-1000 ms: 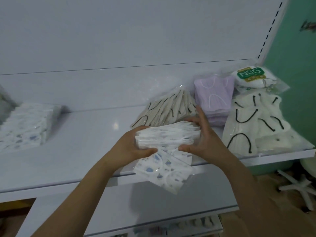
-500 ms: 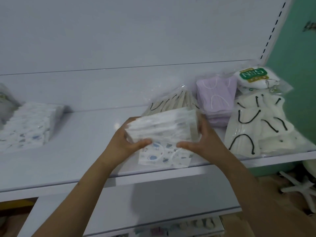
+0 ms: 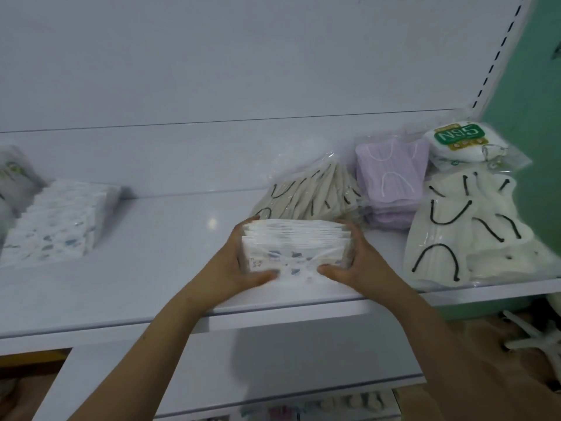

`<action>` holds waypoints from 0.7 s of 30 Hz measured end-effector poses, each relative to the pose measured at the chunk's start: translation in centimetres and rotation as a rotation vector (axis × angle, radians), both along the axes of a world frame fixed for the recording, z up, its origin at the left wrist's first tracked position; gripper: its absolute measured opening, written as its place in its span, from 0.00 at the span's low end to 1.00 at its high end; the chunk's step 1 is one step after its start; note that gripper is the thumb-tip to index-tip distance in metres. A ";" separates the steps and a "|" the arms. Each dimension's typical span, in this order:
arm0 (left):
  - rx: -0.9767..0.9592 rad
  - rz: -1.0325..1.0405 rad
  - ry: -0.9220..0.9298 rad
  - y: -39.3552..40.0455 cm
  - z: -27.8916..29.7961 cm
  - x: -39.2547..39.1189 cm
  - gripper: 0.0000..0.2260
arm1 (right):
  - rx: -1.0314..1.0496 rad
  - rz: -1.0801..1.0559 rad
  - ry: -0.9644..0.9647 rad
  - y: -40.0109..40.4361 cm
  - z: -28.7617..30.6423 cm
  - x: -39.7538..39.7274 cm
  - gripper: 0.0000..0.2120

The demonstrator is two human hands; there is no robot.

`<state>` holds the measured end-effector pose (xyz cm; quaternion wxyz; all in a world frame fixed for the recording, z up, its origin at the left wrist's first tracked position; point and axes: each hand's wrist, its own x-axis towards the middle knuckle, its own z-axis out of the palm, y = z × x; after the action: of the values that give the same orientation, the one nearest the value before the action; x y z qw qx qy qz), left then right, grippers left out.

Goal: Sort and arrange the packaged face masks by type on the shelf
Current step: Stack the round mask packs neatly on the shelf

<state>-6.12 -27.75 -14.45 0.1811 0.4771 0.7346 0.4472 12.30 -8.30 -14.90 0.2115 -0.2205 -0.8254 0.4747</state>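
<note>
Squeezing printed mask stack point(image 3: 296, 246) between left hand point(image 3: 235, 265) and right hand point(image 3: 359, 262), lower centre of frame, near shelf point(image 3: 151, 247) front edge. Grip: both hands clamped on stack ends. Risk: slick packets fan out, slide off edge; matching pile point(image 3: 57, 221) far left.

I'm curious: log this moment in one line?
left hand + right hand | grip printed mask stack | on shelf

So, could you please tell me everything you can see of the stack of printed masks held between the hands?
The stack of printed masks is a bundle of thin white packets in clear film, with small blue-grey prints on the front one. It stands on edge on the shelf near the front lip. The left hand and right hand grip its two ends.
</note>
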 end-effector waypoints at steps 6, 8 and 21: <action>0.005 0.024 -0.067 -0.2 0.1 0.4 0.38 | -0.111 -0.029 0.020 -1.8 0.2 -1.0 0.40; 0.002 0.087 -0.092 -1.1 0.0 0.2 0.33 | -0.111 -0.091 0.051 -3.0 0.6 -1.8 0.32; 0.222 0.722 -0.286 -17.4 1.3 -8.3 0.18 | -0.414 0.268 0.102 -19.0 0.9 -18.5 0.26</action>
<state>-14.39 -45.17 -13.15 0.0600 0.1379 0.7695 0.6207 -6.24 -27.29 -14.02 0.1384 -0.1235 -0.7207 0.6679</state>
